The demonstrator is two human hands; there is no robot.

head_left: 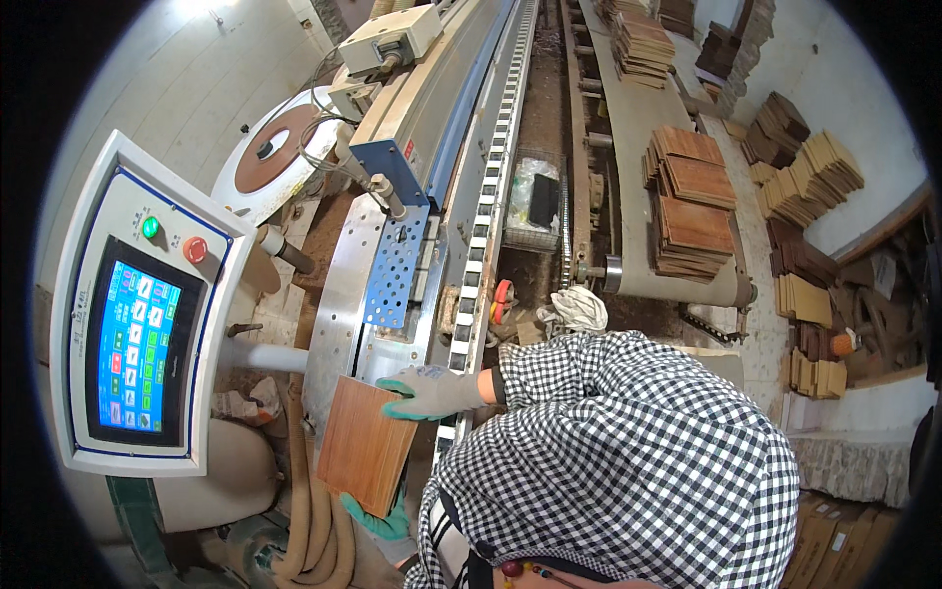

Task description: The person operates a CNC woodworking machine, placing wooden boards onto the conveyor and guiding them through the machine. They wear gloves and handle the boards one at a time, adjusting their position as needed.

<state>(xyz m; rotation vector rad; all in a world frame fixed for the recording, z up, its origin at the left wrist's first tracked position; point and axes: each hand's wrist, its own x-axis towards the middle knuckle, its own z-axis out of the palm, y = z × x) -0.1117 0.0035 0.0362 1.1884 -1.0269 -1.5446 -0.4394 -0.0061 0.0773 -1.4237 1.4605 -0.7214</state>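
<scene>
A reddish-brown wooden board (365, 447) lies at a slant at the near end of the metal machine bed (339, 294), held at two places. My right hand (437, 393), in a grey glove with green fingertips, is closed over its far right corner. At its near edge my left hand (383, 520), in a matching glove, grips from below; some of its fingers are hidden under the board. Just beyond the board is a blue perforated plate (396, 275) on the bed.
A control panel (147, 324) with a lit screen stands at left. Along the machine runs a black-and-white chain track (488, 201). Stacked boards (695, 221) sit on the conveyor belt (638, 147) at right. A white cloth (574, 311) and red-orange tape rolls (502, 299) lie near my right sleeve.
</scene>
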